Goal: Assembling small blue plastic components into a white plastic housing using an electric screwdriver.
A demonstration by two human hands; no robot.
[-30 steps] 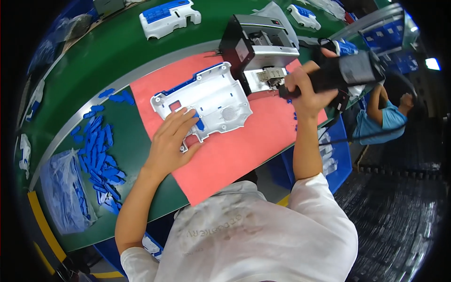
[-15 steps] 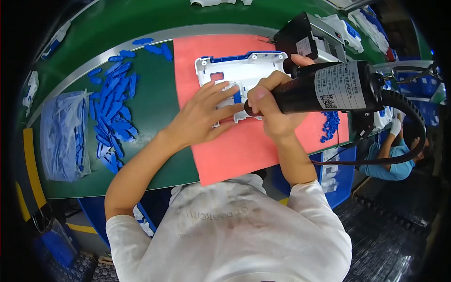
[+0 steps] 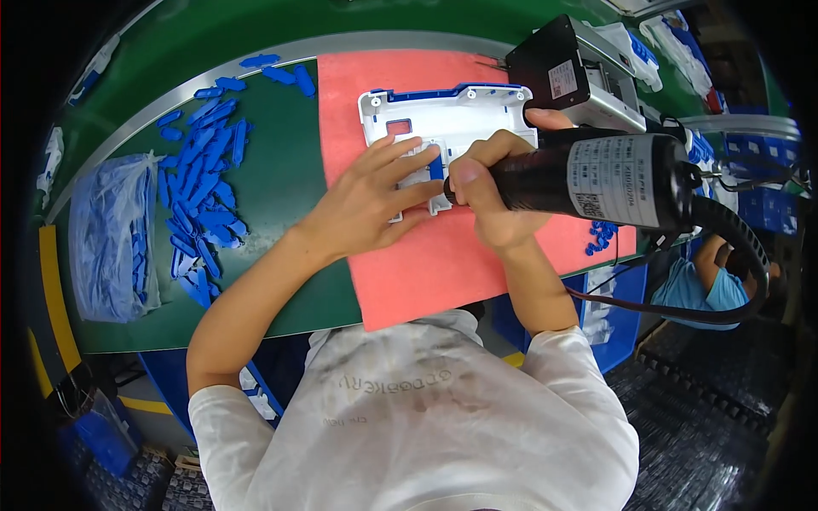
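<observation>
**Driver on the white panel**

My right hand (image 3: pixel 490 192) is wrapped tight around the black electric screwdriver (image 3: pixel 596 179), fingers closed on its barrel near the front end. The driver lies almost level, its nose pointing left and meeting the white plastic panel (image 3: pixel 452 119) at the panel's lower edge. A thick black cable (image 3: pixel 733 247) runs from the back of the driver and loops down to my right.

My left hand (image 3: pixel 375 200) lies flat on the panel with the fingers spread wide, holding nothing, just pressing down. My fingertips (image 3: pixel 430 153) reach a small blue piece (image 3: pixel 436 166) set in the panel, right beside the driver's nose.

The panel has a blue strip along its far edge and lies on a pink mat (image 3: pixel 426 264), which covers the green counter (image 3: pixel 273 187) in front of me. To my left on the counter a heap of loose blue plastic clips (image 3: pixel 204 187) is spread out, and further left lies a clear bag (image 3: pixel 106 238) with more blue parts in it. Beyond the panel, touching my right thumb's side, stands a black and grey box (image 3: pixel 571 68). A few blue clips (image 3: pixel 601 234) lie at the mat's right edge.
</observation>
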